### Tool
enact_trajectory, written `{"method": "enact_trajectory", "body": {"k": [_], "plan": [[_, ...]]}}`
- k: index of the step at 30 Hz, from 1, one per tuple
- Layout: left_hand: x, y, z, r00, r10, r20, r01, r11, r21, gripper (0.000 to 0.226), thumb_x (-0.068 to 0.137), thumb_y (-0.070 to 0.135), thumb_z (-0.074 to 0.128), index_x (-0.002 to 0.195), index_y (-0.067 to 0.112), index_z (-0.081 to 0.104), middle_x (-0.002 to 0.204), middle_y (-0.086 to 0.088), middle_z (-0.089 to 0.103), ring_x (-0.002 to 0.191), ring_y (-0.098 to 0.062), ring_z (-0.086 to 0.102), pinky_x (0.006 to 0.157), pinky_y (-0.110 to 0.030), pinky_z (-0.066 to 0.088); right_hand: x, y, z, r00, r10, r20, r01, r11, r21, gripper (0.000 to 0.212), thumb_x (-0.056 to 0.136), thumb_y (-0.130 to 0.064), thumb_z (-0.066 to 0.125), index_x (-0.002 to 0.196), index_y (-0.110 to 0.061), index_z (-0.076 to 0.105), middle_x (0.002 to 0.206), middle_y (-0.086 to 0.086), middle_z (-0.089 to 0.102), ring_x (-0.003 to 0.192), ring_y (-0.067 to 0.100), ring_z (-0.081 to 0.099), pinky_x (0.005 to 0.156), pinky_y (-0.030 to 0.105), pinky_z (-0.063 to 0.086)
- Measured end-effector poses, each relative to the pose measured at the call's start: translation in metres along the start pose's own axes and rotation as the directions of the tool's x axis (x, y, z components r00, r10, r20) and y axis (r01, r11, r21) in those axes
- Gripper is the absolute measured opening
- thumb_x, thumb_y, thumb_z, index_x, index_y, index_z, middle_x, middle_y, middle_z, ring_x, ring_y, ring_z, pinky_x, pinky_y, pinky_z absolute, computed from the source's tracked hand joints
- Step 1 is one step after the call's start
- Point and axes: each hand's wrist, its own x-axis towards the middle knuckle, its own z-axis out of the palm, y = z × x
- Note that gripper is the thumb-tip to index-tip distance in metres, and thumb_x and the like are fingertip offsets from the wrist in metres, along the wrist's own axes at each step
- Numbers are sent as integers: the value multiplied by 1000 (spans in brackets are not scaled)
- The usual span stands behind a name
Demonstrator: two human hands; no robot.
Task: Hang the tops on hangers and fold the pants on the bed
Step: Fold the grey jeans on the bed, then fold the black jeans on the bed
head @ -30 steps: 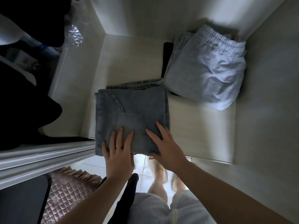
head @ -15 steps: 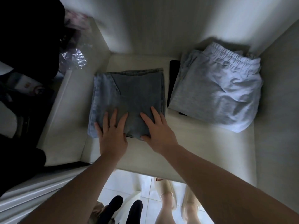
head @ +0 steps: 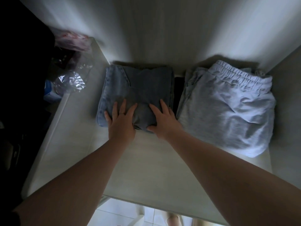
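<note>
your folded jeans (head: 138, 88) lie flat on the pale shelf (head: 146, 168) of the wardrobe compartment, with their far edge close against the back wall (head: 162, 30). both of your hands are on their near end. your left hand (head: 121, 123) rests palm down on the denim with its fingers straight and a little spread, a thin ring (head: 121, 113) on one of them. your right hand (head: 164, 123) lies flat beside it, fingers fanned out over the top of the cloth and the thumb against the near folded edge. neither hand curls round the fabric; both press on it with the fingers apart, and the two hands do not touch each other.

just to the right of the jeans, in the same compartment, sits a folded pair of grey sweatpants (head: 228, 111), the elastic waistband toward the back and the right side against the side wall (head: 288, 111). a dark item (head: 178, 88) shows in the narrow gap between the two piles; you cannot tell what it is.

an upright divider panel (head: 68, 119) closes the compartment on the left. beyond it, the next space holds a crinkled clear plastic bag (head: 71, 80) and a blurred pinkish bundle (head: 73, 39) among dark shapes too dim to make out.

below the shelf's front edge, white floor tiles (head: 117, 214) are visible.
</note>
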Motion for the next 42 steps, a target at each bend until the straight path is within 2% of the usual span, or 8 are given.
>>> {"method": "enact_trajectory", "body": {"k": [8, 11, 18, 25, 30, 34, 37, 42], "plan": [[-35, 12, 1, 998, -54, -44, 54, 998, -11, 88, 90, 28, 66, 159, 31, 12, 168, -7, 3, 154, -32, -4, 122, -58, 4, -40, 0, 5, 993, -58, -99, 56, 998, -29, 81, 97, -37, 58, 159, -38, 6, 168, -1, -14, 153, 32, 9, 117, 46, 30], [-70, 26, 0, 994, -101, 41, 105, 991, -88, 90, 93, 38, 63, 160, 28, 3, 168, -4, -7, 154, -27, -8, 121, -57, 8, -76, 8, 10, 995, -47, -84, 43, 998, -40, 81, 97, -38, 58, 159, -36, 6, 168, -1, -15, 153, 30, 10, 119, 45, 28], [-172, 54, -7, 965, -80, 250, 134, 969, -206, 73, 100, 56, 41, 159, 34, 5, 168, 3, -15, 154, -23, -13, 124, -54, 1, -190, 38, 29, 993, 100, 60, -99, 995, -28, 72, 102, -44, 47, 159, -37, 4, 167, -6, -15, 155, 27, 2, 116, 47, 29], [-264, 79, -17, 952, -36, 305, 105, 972, -210, 68, 100, 60, 34, 159, 37, 9, 168, 6, -12, 154, -22, -14, 123, -51, -4, -280, 48, 31, 994, 97, 53, -96, 995, -26, 72, 102, -43, 49, 160, -35, 7, 168, -4, -11, 155, 29, 3, 116, 48, 30], [-317, 95, -28, 967, -73, 243, 132, 962, -239, 68, 99, 60, 38, 159, 36, 15, 169, 3, -2, 155, -24, -7, 123, -53, 2, -325, 50, 21, 999, 27, 44, -26, 999, -30, 70, 102, -41, 50, 160, -36, 11, 168, -6, -10, 155, 28, 2, 118, 47, 25], [-362, 108, -40, 975, -138, 173, 178, 952, -247, 75, 92, 71, 22, 158, 36, 18, 169, 2, 3, 155, -26, -2, 123, -54, 5, -363, 52, 17, 995, -67, 76, 72, 996, -53, 69, 102, -43, 50, 159, -37, 12, 168, -8, -9, 155, 27, 2, 120, 46, 22], [-403, 119, -48, 967, -216, 134, 246, 929, -278, 67, 99, 62, 35, 158, 37, 15, 169, 2, 1, 155, -24, -6, 122, -49, -2, -395, 54, 13, 982, -160, 99, 167, 983, -72, 69, 102, -42, 51, 159, -36, 13, 168, -7, -7, 154, 27, 3, 121, 44, 20], [-481, 135, -56, 928, -353, 122, 372, 842, -391, 67, 100, 60, 38, 158, 38, 14, 168, 7, -2, 154, -17, -11, 124, -47, -2, -445, 57, 11, 944, -290, 158, 308, 947, -97, 69, 102, -42, 49, 159, -35, 10, 168, -7, -9, 155, 22, 1, 123, 44, 17]]}}
